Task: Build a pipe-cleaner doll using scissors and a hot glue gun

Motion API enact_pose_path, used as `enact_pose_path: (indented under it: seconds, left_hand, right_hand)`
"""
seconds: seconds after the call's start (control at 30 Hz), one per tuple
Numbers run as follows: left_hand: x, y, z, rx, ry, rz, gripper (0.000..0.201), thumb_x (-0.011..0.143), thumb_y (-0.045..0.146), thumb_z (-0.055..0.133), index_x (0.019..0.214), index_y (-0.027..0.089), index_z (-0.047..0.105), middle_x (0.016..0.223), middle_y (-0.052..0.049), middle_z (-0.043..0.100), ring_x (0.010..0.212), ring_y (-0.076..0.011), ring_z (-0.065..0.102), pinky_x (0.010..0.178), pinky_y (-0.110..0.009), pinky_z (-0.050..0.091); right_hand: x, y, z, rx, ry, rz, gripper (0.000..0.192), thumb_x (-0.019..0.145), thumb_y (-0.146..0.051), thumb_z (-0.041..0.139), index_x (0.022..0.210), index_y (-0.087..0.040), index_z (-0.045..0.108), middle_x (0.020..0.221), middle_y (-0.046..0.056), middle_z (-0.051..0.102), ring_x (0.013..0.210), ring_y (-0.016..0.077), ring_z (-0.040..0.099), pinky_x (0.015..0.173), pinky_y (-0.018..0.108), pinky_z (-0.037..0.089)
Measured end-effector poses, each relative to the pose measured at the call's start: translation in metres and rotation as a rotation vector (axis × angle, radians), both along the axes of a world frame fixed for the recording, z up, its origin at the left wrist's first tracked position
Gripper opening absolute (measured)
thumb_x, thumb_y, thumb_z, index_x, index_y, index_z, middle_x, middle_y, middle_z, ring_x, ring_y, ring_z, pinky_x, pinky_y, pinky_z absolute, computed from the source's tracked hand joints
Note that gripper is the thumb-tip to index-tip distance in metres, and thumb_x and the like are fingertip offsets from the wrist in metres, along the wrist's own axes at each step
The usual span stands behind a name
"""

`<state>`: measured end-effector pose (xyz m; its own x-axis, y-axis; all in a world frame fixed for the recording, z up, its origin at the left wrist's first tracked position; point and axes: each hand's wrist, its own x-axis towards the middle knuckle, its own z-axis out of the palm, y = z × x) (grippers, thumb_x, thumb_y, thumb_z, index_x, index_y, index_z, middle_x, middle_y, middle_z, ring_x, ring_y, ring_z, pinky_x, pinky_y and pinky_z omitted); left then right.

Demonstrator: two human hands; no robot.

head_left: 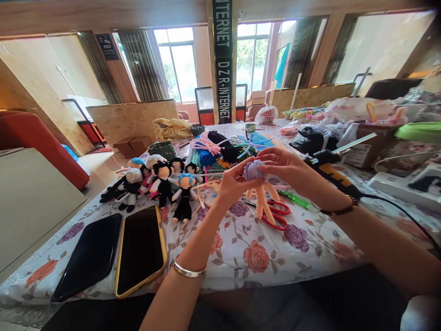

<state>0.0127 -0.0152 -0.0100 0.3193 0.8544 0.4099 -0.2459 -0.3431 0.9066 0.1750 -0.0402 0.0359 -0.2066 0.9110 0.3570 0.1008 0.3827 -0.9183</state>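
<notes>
Between my hands is a small doll (255, 171) with pale purple hair and peach-coloured fuzzy limbs hanging down. My left hand (232, 184) grips its head from the left, thumb below and fingers above. My right hand (287, 170) presses its fingers on the top and right side of the head. Under the doll's legs lie red-handled scissors (281, 209) on the tablecloth. A green transparent tool (294, 199), its kind unclear, rests just right of the scissors.
Several finished dolls (162, 184) sit at the left, behind a yellow-cased phone (141, 250) and a black phone (89, 255). Coloured fuzzy stems (206, 147) are heaped beyond my hands. A black-and-yellow glue gun (332, 172) with a cord stands at the right on the floral tablecloth (234, 262).
</notes>
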Motion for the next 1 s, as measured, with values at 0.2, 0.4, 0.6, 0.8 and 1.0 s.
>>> enact_pose_path:
  seconds: [0.2, 0.4, 0.6, 0.8, 1.0]
  left_hand:
    - [0.001, -0.004, -0.001, 0.194, 0.092, 0.197, 0.060, 0.059, 0.029, 0.078, 0.116, 0.023, 0.064, 0.096, -0.002, 0.068, 0.077, -0.0136, 0.058, 0.072, -0.023, 0.046]
    - [0.002, -0.014, 0.001, 0.377, 0.186, 0.338, 0.048, 0.064, 0.031, 0.073, 0.111, 0.025, 0.064, 0.098, -0.002, 0.067, 0.076, -0.0136, 0.056, 0.074, -0.025, 0.043]
    - [0.001, -0.016, 0.000, 0.483, 0.215, 0.393, 0.043, 0.065, 0.032, 0.073, 0.106, 0.025, 0.062, 0.091, -0.003, 0.066, 0.074, -0.0142, 0.055, 0.073, -0.025, 0.042]
    - [0.002, -0.016, -0.002, 0.524, 0.235, 0.432, 0.039, 0.068, 0.034, 0.071, 0.104, 0.025, 0.060, 0.088, -0.002, 0.063, 0.073, -0.0137, 0.054, 0.071, -0.025, 0.041]
    - [0.002, -0.014, -0.003, 0.579, 0.262, 0.454, 0.040, 0.068, 0.034, 0.071, 0.105, 0.024, 0.059, 0.089, -0.003, 0.064, 0.072, -0.0131, 0.055, 0.070, -0.025, 0.042]
  right_hand:
    - [-0.001, 0.007, -0.006, -0.190, 0.128, 0.100, 0.030, 0.071, -0.031, 0.069, 0.098, -0.020, 0.060, 0.088, 0.006, 0.068, 0.077, 0.0164, 0.065, 0.068, 0.031, 0.053]
    - [-0.002, 0.018, -0.013, -0.183, 0.121, 0.203, 0.025, 0.076, -0.032, 0.063, 0.098, -0.019, 0.063, 0.091, 0.006, 0.068, 0.079, 0.0163, 0.065, 0.071, 0.032, 0.053]
    - [-0.002, 0.013, -0.010, -0.188, 0.151, 0.226, 0.020, 0.077, -0.028, 0.061, 0.095, -0.020, 0.061, 0.086, 0.005, 0.068, 0.073, 0.0148, 0.064, 0.065, 0.029, 0.053]
    - [0.002, 0.014, -0.009, -0.107, -0.009, 0.244, 0.023, 0.081, -0.033, 0.056, 0.100, -0.020, 0.058, 0.096, 0.008, 0.068, 0.087, 0.0186, 0.066, 0.073, 0.033, 0.054]
    - [0.003, 0.012, -0.004, -0.309, 0.177, 0.290, 0.021, 0.077, -0.020, 0.059, 0.097, -0.021, 0.057, 0.095, 0.005, 0.068, 0.088, 0.0149, 0.066, 0.082, 0.029, 0.052]
